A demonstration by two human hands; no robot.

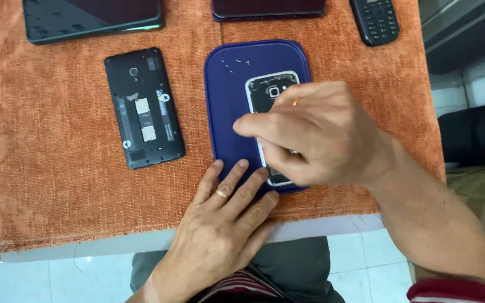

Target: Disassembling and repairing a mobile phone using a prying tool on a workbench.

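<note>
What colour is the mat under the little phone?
Dark blue mat, seen in the head view, lying on an orange cloth.

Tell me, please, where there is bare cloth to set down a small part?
Free patches: the orange cloth left of and below the opened black phone, and the strip right of the blue mat, below the keypad phone. Crowded: the mat, under the left hand and right hand, and the cloth's far edge.

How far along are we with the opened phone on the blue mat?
Done: the phone has its back off, and tiny screws lie on the blue mat. In hand: right hand works over it; left hand steadies the mat. Left: cannot tell; the hand hides most of the phone.
</note>
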